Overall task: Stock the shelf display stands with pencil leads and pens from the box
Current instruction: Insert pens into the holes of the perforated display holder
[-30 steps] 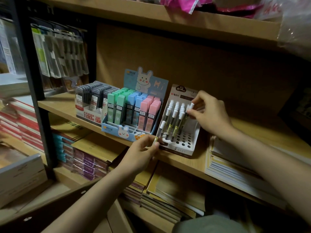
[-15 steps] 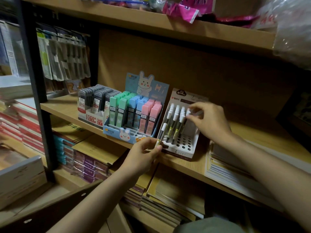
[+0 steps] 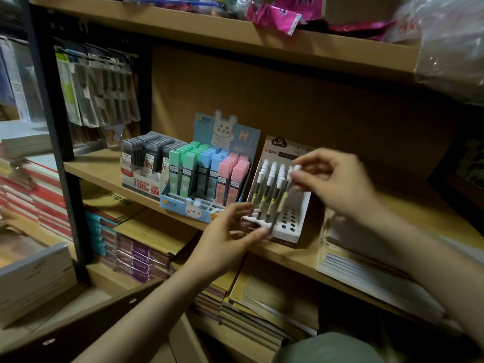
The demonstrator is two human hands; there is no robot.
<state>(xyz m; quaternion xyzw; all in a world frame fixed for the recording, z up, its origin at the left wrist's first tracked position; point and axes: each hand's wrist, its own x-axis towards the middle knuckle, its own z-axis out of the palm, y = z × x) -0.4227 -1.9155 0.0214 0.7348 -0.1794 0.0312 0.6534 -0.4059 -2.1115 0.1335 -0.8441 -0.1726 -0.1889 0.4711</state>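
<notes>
a person's right hand [image 3: 337, 183] pinches the white cap of a pen [image 3: 284, 197] while the left hand [image 3: 230, 231] apparently pinches its blurred tip, slanted over the white pen stand [image 3: 301, 213] on the shelf [image 3: 104, 166]. seating it in an empty hole likely comes next.

Dim wooden shelving [image 3: 110, 167] on a black metal upright [image 3: 56, 132], brown backboard [image 3: 301, 100] behind.

Both hands [image 3: 337, 184] pinching pen [image 3: 281, 203], white stand [image 3: 301, 216]
</notes>
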